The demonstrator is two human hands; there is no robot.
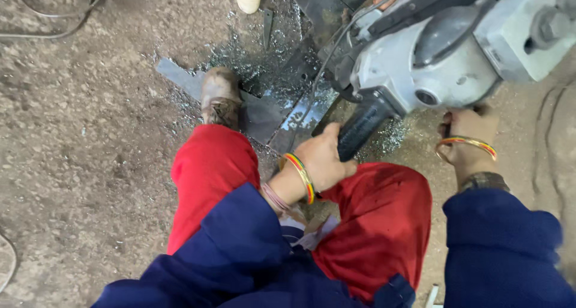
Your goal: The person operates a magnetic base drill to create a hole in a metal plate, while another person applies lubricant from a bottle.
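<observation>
Head view shows the left hand (324, 158) clenched around the black side handle (360, 128) of a grey power tool (432, 62), which sits just above and to the right of that hand, over dark metal plate (270, 113) strewn with shiny filings. To the right of the handle, the right hand (471, 137) presses against the underside of the tool's body, fingers curled, though whether it truly grips anything I cannot tell. Left of the left hand, a brown boot (220, 97) stands on the plate; no labels are legible.
</observation>
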